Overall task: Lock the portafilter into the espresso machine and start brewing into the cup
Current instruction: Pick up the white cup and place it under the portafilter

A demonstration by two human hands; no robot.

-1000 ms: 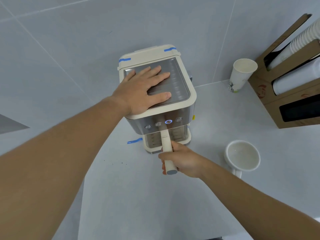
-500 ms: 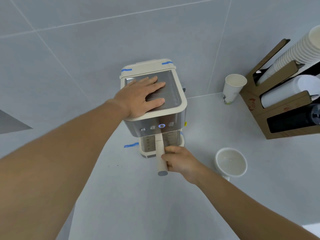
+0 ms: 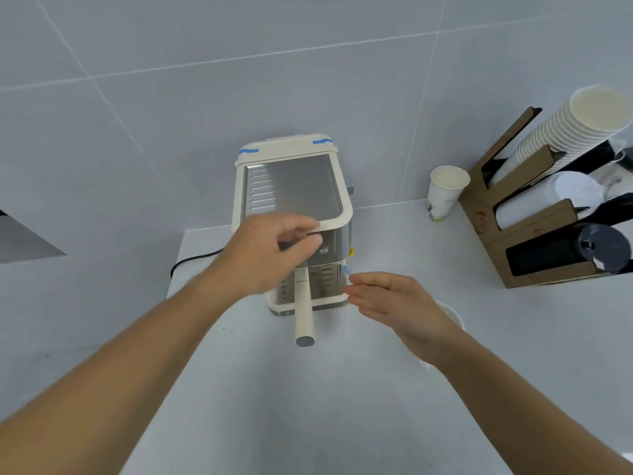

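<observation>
A cream and steel espresso machine (image 3: 291, 186) stands at the back of the grey counter. The portafilter sits in its group head, its cream handle (image 3: 304, 310) pointing straight toward me. My left hand (image 3: 270, 252) hovers in front of the machine's button panel, fingers loosely curled, holding nothing and hiding most of the buttons. My right hand (image 3: 387, 299) is just right of the handle, fingers apart, off the handle. The white ceramic cup (image 3: 452, 315) stands on the counter to the right, mostly hidden behind my right hand.
A paper cup (image 3: 443, 193) stands at the back right by the wall. A cardboard holder (image 3: 534, 234) with stacked paper cups and lids fills the right side. The machine's black cord (image 3: 191, 262) runs off to the left. The counter's left edge runs beside the machine.
My left hand lifted off the machine's top and came down in front of the button panel. My right hand let go of the portafilter handle and moved right, over the cup.
</observation>
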